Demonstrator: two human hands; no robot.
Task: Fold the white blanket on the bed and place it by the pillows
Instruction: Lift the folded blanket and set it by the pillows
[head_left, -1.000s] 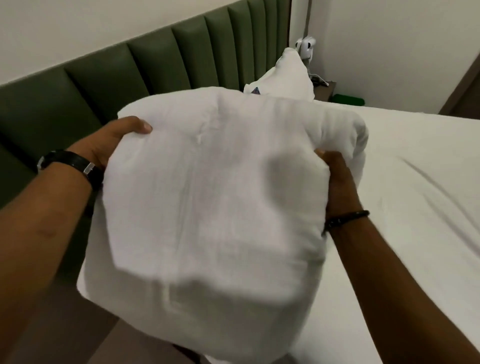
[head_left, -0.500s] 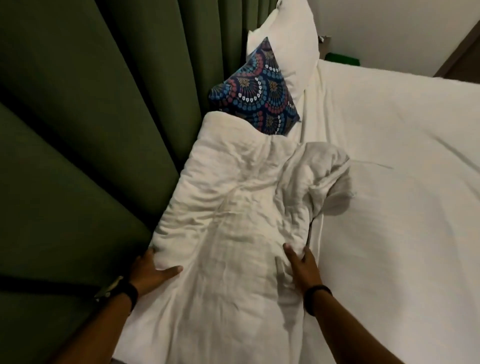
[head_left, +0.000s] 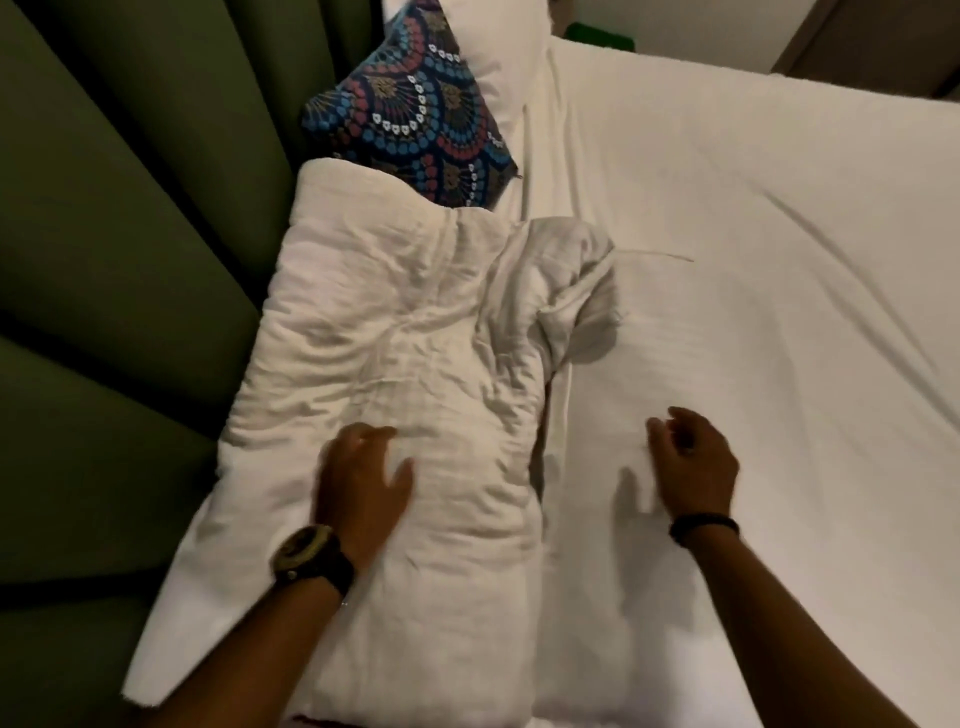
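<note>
The folded white blanket (head_left: 395, 332) lies crumpled on the bed (head_left: 753, 312) along the green headboard, its far end against the patterned pillow (head_left: 415, 114). A white pillow (head_left: 498, 36) stands behind that one. My left hand (head_left: 363, 480) rests on the blanket's near part with fingers spread. My right hand (head_left: 691, 462) hovers just over the sheet to the right of the blanket, fingers loosely bent, holding nothing.
The padded green headboard (head_left: 119, 260) runs along the left. A green object (head_left: 592, 34) shows past the bed's far edge, and a dark door edge (head_left: 883, 41) is at the top right. White sheet stretches to the right.
The blanket went from held up in both hands to lying by the pillows. My left hand has moved onto its top; my right hand has come off it to the right.
</note>
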